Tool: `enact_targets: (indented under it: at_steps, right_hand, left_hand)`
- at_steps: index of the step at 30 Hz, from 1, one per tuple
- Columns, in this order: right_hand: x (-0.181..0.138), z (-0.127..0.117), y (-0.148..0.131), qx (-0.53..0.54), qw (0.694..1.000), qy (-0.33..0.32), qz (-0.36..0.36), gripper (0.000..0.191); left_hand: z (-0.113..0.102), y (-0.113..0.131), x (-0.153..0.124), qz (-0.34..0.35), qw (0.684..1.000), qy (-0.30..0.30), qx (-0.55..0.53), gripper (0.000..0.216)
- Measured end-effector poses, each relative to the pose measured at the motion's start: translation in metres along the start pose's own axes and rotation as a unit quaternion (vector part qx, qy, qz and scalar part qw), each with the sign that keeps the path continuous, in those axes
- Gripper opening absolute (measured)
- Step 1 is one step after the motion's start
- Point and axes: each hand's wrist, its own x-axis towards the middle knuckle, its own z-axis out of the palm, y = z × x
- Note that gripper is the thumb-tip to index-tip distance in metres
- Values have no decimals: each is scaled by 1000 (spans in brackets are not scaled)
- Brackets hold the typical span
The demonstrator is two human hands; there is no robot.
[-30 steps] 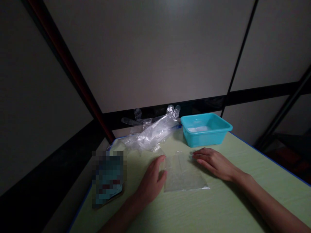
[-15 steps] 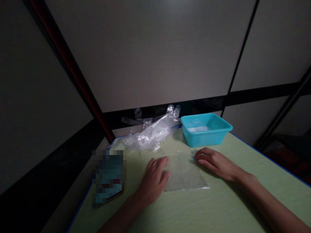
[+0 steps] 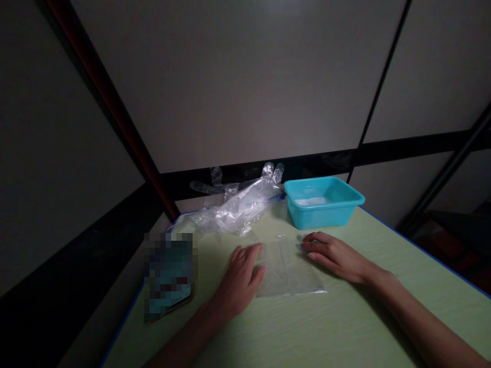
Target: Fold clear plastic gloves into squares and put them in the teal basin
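Note:
Flat on the table lies a squarish piece of clear plastic film (image 3: 289, 273), its far end showing a small rounded tip like a glove finger. My left hand (image 3: 240, 281) rests palm down along its left edge, fingers loosely stretched and fingertips at the film. On the opposite side, my right hand (image 3: 337, 255) lies with lightly bent fingers at or just over the film's upper right edge; I cannot tell whether they touch it. Neither hand grips anything. Beyond them is a loose heap of clear plastic disposable gloves (image 3: 241, 207), some finger shapes sticking up.
A turquoise plastic basin (image 3: 322, 214) with something whitish inside stands at the back right of the pale green table (image 3: 287, 332). A pixelated flat object (image 3: 169, 278) lies by the left edge. A panelled wall or cabinet (image 3: 249, 87) rises behind the table.
The view has shifted slightly, so everything sits a little higher and further left. My right hand has moved slightly left toward the film; my left hand stays at its edge.

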Motion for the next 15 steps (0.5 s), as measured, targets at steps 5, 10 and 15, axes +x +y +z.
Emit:
enact_targets:
  at_steps: [5, 10, 15]
  right_hand:
    - [2, 5, -3, -27, 999, 37, -5, 34]
    - [8, 16, -24, -54, 997, 48, 33, 47]
    - [16, 31, -45, -73, 997, 8, 14, 54]
  left_hand:
    - [0, 2, -1, 19, 999, 1, 33, 45]
    - [-3, 8, -1, 60, 994, -53, 76, 56]
    - [-5, 9, -1, 71, 988, -100, 98, 58]
